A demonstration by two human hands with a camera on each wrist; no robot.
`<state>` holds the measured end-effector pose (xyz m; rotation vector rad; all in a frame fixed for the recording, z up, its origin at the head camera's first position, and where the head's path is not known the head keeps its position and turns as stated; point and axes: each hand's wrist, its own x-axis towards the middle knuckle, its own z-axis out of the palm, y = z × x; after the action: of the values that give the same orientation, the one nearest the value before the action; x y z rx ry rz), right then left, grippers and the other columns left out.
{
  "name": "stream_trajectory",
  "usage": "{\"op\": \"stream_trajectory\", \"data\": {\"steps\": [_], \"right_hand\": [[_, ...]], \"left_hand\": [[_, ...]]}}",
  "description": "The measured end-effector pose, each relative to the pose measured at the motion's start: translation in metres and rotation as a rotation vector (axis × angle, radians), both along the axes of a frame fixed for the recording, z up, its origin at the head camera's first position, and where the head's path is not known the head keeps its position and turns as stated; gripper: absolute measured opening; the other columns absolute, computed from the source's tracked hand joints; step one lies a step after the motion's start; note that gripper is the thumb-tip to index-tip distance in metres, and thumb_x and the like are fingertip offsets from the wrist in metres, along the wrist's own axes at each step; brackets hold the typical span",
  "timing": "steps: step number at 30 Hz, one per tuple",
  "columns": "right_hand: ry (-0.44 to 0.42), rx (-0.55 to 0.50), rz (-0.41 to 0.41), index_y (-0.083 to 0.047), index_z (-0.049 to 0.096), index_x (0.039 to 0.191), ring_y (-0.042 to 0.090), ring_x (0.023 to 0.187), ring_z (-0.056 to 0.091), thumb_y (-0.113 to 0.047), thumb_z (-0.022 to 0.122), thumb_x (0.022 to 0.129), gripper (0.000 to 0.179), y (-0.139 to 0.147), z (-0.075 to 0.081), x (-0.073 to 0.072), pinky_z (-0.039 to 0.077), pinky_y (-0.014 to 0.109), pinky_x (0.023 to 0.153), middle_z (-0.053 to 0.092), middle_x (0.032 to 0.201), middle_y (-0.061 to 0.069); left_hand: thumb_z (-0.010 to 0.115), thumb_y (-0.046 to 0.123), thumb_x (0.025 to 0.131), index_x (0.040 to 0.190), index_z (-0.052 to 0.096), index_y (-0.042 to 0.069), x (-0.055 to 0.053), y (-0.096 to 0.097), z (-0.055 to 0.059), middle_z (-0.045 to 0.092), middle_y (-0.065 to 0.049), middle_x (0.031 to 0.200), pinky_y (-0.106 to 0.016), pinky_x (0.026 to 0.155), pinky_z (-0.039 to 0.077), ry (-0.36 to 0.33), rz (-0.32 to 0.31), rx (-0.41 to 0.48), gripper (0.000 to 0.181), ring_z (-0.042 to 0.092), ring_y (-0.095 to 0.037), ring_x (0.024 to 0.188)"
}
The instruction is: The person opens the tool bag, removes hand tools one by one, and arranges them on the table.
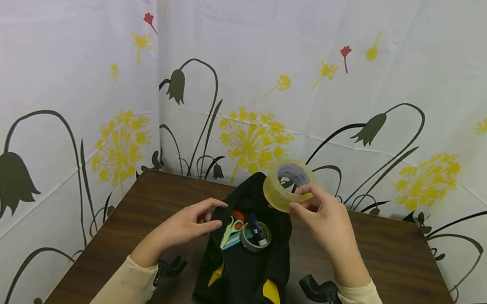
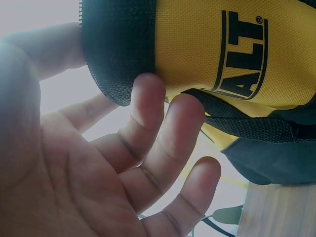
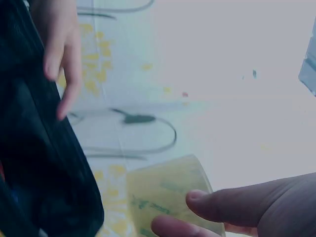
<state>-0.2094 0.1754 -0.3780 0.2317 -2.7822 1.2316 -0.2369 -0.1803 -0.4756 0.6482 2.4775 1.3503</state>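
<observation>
A black and yellow tool bag [image 1: 241, 271] lies with its top unzipped on the table. My left hand [image 1: 184, 224] holds the left edge of its mouth, thumb on one side and fingers on the other; yellow cloth with black lettering [image 2: 244, 54] shows in the left wrist view. Above the bag's far right side, my right hand [image 1: 324, 220] pinches a wide roll of clear yellowish packing tape [image 1: 276, 198] by its rim. Inside the bag are light-green-handled scissors [image 1: 231, 229], a grey tape roll [image 1: 249, 245], a dark blue tube [image 1: 255, 224], a teal item [image 1: 231, 241] and something red [image 1: 238, 215].
The dark brown wooden table [image 1: 377, 264] extends on both sides of the bag. Behind it hangs a white curtain [image 1: 258, 45] printed with flowers. Black wrist mounts [image 1: 319, 290] stick out inward from both sleeves, near the bag's sides.
</observation>
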Motion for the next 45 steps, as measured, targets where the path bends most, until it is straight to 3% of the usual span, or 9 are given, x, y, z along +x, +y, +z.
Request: {"op": "stream_trajectory", "data": {"steps": [6,14,21,28,36,40,42,45], "right_hand": [[0.048,0.055,-0.147,-0.017,0.069,0.128,0.024,0.085,0.069,-0.03,0.078,0.102,0.03,0.029,-0.025,-0.018,0.05,0.035,0.072,0.083,0.099,0.006],[0.013,0.116,-0.249,-0.009,0.068,0.131,0.033,0.091,0.076,-0.028,0.075,0.103,0.035,0.064,-0.091,-0.05,0.056,0.043,0.074,0.082,0.108,0.017],[-0.007,0.144,-0.28,-0.007,0.07,0.124,0.035,0.088,0.075,-0.026,0.077,0.101,0.03,0.081,-0.141,-0.065,0.055,0.048,0.076,0.081,0.106,0.019],[-0.007,0.158,-0.296,-0.007,0.07,0.117,0.039,0.094,0.076,-0.021,0.079,0.098,0.025,0.083,-0.162,-0.065,0.055,0.056,0.083,0.083,0.103,0.017],[-0.048,0.137,-0.262,-0.007,0.07,0.119,0.038,0.098,0.077,-0.023,0.077,0.1,0.026,0.09,-0.176,-0.072,0.056,0.054,0.086,0.083,0.104,0.017],[-0.092,0.021,-0.218,-0.006,0.068,0.125,0.029,0.088,0.077,-0.022,0.077,0.102,0.03,0.098,-0.184,-0.076,0.057,0.037,0.077,0.082,0.102,0.018],[-0.129,-0.096,-0.199,-0.004,0.067,0.13,0.026,0.088,0.078,-0.02,0.076,0.104,0.032,0.101,-0.188,-0.076,0.06,0.031,0.075,0.08,0.105,0.022],[-0.18,-0.294,-0.165,0.001,0.062,0.138,0.03,0.098,0.081,-0.013,0.072,0.106,0.036,0.105,-0.195,-0.075,0.066,0.033,0.082,0.076,0.116,0.03]], "left_hand": [[0.068,0.037,0.109,0.155,0.056,0.025,0.0,0.0,-0.003,0.049,-0.006,0.097,-0.03,0.065,0.042,0.004,-0.005,-0.001,0.049,0.045,-0.017,0.072],[0.067,0.036,0.11,0.158,0.053,0.025,-0.002,0.0,-0.005,0.049,-0.006,0.098,-0.03,0.064,0.041,0.013,-0.023,0.004,0.052,0.045,-0.017,0.073],[0.067,0.036,0.11,0.159,0.052,0.025,-0.003,0.001,-0.002,0.049,-0.006,0.098,-0.03,0.064,0.041,0.01,-0.012,0.02,0.053,0.044,-0.018,0.073],[0.067,0.036,0.11,0.158,0.053,0.024,0.0,0.001,-0.004,0.049,-0.006,0.098,-0.029,0.064,0.041,0.007,-0.009,0.004,0.053,0.045,-0.017,0.074],[0.067,0.037,0.109,0.158,0.053,0.024,-0.003,0.002,-0.003,0.048,-0.006,0.097,-0.03,0.064,0.04,0.01,-0.013,0.009,0.052,0.044,-0.017,0.073],[0.068,0.036,0.109,0.157,0.054,0.024,-0.004,0.002,-0.004,0.048,-0.006,0.097,-0.029,0.064,0.04,0.012,-0.012,0.015,0.052,0.044,-0.017,0.073],[0.068,0.036,0.11,0.157,0.054,0.024,-0.005,0.002,-0.004,0.048,-0.006,0.097,-0.029,0.064,0.04,0.009,-0.014,0.016,0.051,0.044,-0.017,0.073],[0.067,0.036,0.11,0.157,0.053,0.025,-0.005,0.003,-0.004,0.048,-0.006,0.097,-0.029,0.064,0.04,0.004,-0.018,0.019,0.051,0.044,-0.017,0.073]]}}
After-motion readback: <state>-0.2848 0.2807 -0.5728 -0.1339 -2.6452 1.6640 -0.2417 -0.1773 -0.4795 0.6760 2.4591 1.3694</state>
